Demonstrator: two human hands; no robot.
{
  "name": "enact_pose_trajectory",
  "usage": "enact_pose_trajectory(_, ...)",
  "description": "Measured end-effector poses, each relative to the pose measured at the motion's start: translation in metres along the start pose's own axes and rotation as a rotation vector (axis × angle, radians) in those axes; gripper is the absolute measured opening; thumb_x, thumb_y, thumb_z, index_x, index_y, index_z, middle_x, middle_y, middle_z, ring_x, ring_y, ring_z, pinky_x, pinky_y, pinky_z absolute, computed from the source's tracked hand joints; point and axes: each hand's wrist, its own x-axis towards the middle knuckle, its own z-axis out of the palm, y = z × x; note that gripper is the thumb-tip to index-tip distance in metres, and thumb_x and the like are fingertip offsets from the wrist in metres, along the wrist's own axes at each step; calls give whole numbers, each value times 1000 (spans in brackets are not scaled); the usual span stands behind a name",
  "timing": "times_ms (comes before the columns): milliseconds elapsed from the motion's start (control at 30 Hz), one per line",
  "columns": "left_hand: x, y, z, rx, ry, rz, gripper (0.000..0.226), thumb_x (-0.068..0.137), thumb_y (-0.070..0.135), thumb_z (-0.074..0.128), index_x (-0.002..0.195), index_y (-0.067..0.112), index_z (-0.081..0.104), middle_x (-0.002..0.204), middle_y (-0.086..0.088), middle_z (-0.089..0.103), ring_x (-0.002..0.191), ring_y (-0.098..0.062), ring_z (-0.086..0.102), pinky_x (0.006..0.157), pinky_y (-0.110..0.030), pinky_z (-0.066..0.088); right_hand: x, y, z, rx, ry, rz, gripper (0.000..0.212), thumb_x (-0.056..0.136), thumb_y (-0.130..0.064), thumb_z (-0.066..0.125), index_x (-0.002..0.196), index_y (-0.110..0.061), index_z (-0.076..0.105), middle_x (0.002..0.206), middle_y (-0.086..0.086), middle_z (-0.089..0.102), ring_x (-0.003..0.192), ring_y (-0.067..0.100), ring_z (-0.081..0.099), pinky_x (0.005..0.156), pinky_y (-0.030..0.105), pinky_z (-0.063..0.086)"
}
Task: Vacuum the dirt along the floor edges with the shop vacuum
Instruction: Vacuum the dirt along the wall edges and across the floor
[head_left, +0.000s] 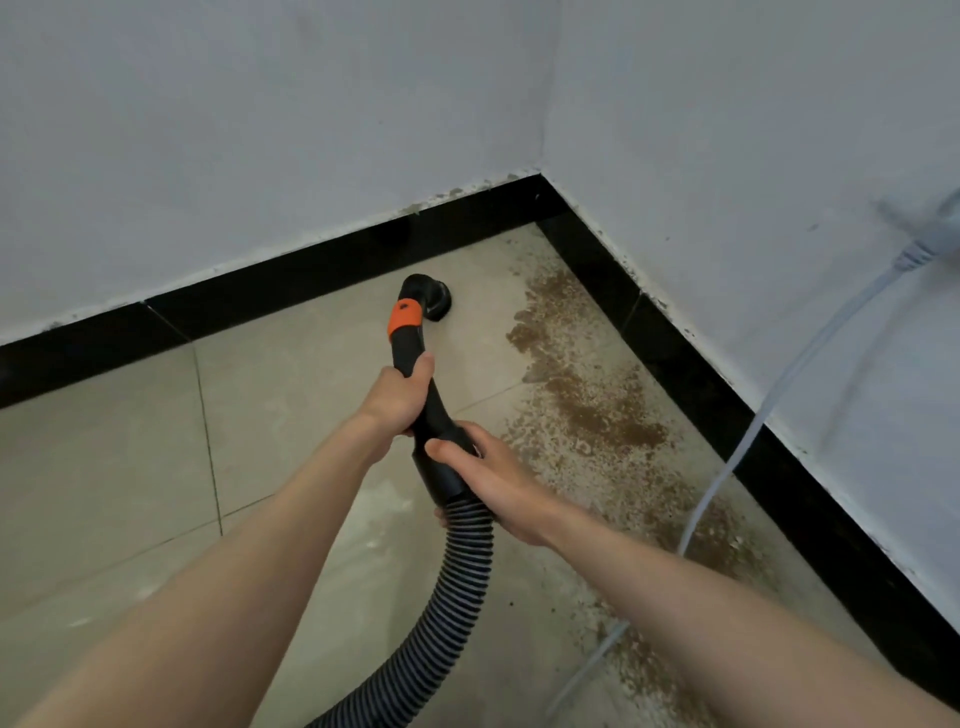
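I hold a black vacuum wand with an orange collar (404, 318). Its round nozzle (435, 297) rests on the beige tile floor close to the back baseboard, left of the corner. My left hand (396, 396) grips the wand's upper part. My right hand (480, 475) is wrapped around the lower cuff where the ribbed black hose (454, 597) joins. The hose runs down toward the bottom edge. A band of brown dirt (589, 405) lies along the right baseboard, to the right of the nozzle and apart from it.
Black baseboards (322, 270) line two white walls that meet in a corner (540, 179). A pale grey cable (748, 441) hangs from a plug on the right wall (930, 244) and trails across the dirt to the floor.
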Motion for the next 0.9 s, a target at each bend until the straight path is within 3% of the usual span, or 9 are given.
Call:
enact_pose_trajectory(133,14,-7,-10,-80,-108,-11,49,97,47,38,117,2,45,88,-8,54,78,-21,56,74,-32,48,13,1,13,-36,81,0,25,90,-38,63,106,-21,54,96,7,64,74,21,63,68,37,53)
enact_pose_trajectory(267,29,2,-14,-189,-104,-20,39,99,42,37,103,4,48,83,-6,53,75,-18,53,74,-31,46,32,-6,18,-178,218,-108,15,89,-40,61,93,-27,55,84,3,62,66,20,61,55,32,52)
enact_pose_trajectory(333,39,5,-9,-183,-64,-14,38,100,41,37,102,4,47,84,-7,54,76,-19,54,78,-33,45,42,-10,11,-247,230,-130,12,87,-41,62,90,-30,56,81,0,62,66,21,60,59,36,54)
enact_pose_trajectory(500,70,16,6,-122,30,-2,53,100,45,32,126,0,42,105,-14,57,90,-25,56,75,-33,45,64,-25,-15,-334,215,-160,18,86,-39,64,97,-25,61,88,1,65,73,19,64,66,38,54)
enact_pose_trajectory(600,86,17,13,-123,21,-17,56,100,47,29,131,1,38,115,-16,55,98,-27,55,77,-33,45,69,-18,-28,-354,199,-152,21,88,-38,64,102,-22,62,91,-2,66,78,13,64,70,29,54)
enact_pose_trajectory(733,95,16,31,-65,-5,29,59,100,48,27,134,1,34,120,-16,53,102,-27,54,80,-34,46,72,-9,-46,-306,219,-145,19,92,-36,61,103,-20,62,85,-7,63,67,0,59,56,11,47)
enact_pose_trajectory(900,108,28,53,-46,-14,66,60,99,49,27,135,2,33,119,-13,52,104,-26,53,89,-36,46,81,-7,-64,-267,318,-151,16,89,-37,64,96,-22,65,81,-9,64,66,1,61,56,13,47)
